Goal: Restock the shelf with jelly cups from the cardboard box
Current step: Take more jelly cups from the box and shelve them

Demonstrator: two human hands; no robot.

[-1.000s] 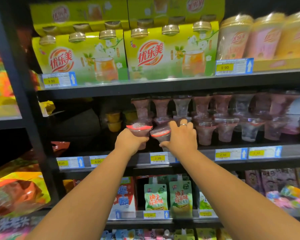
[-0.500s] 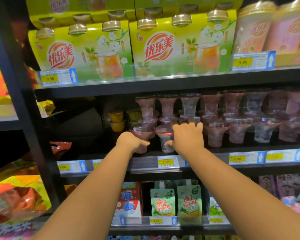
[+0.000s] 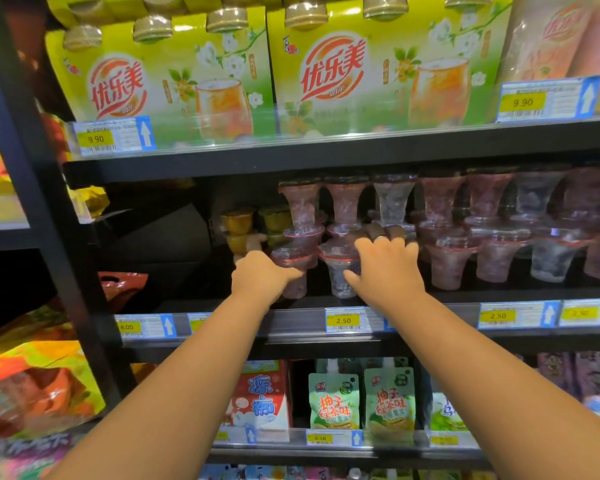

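Two jelly cups stand side by side at the front of the middle shelf (image 3: 430, 322). My left hand (image 3: 260, 277) is wrapped around the pink jelly cup (image 3: 295, 271), whose base rests on the shelf. My right hand (image 3: 387, 268) grips the clear jelly cup (image 3: 338, 271) with the thumb on its side and the fingers reaching over to the cups behind. Rows of stacked jelly cups (image 3: 447, 258) fill the shelf to the right and behind. The cardboard box is out of sight.
Yellow pudding cups (image 3: 238, 226) stand at the back left of the same shelf, beside a dark gap. Green drink multipacks (image 3: 174, 84) sit on the shelf above. Juice pouches (image 3: 333, 400) hang below. Price tags (image 3: 347, 320) line the shelf edge.
Both hands have moved deeper into the shelf and lowered. The two cups, held tilted a second ago, now stand upright on the shelf. The camera has come closer.
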